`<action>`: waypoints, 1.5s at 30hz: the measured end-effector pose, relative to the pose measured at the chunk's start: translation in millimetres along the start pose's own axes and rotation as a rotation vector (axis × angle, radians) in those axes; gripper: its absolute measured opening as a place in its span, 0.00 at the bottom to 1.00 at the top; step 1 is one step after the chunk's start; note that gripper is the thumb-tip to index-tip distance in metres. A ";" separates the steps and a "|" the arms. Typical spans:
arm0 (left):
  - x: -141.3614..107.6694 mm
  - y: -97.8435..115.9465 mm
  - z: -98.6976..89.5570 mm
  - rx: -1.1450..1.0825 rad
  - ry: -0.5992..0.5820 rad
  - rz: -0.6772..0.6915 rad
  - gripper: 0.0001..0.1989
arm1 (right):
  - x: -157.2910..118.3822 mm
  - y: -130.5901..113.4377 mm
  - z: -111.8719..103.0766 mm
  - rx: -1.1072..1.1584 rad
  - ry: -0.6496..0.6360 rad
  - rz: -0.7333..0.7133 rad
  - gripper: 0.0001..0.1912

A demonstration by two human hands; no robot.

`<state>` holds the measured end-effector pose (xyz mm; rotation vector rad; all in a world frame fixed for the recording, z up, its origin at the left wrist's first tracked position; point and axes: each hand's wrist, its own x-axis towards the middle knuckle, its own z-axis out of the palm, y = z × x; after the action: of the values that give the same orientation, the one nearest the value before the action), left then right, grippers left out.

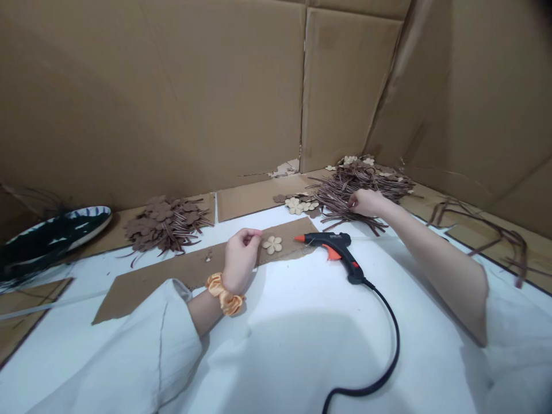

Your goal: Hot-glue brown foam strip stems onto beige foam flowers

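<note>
Cream flower cut-out (pixel 272 245), single piece, flat on a cardboard strip (pixel 172 282), just right of the left hand (pixel 244 259).
Left hand curled almost shut, fingertips near the flower but not touching it, nothing visible in its grip; orange satin scrunchie (pixel 224 294) at the wrist. Right hand (pixel 364 202), farther from the flower, half-bent, fingers on a heap of brown strips (pixel 357 187), hold unclear. Hot glue gun (pixel 334 253) lying on its side between the hands, orange-tipped nozzle aimed toward the flower, black cord (pixel 388 368) trailing across the white counter (pixel 302 356). Further cream flowers (pixel 299 205) beyond; brown leaf cut-outs (pixel 166 224) at left.
</note>
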<state>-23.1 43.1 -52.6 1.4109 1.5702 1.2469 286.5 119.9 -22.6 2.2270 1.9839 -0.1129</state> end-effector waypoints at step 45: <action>-68.4 33.0 -5.0 0.141 0.072 0.710 0.06 | -143.0 -114.2 -38.2 1.257 0.051 -0.542 0.02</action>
<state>-4.2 -26.3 -27.5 2.1450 1.2477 1.6114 154.4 -1.4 30.3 1.9672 2.9278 -1.7918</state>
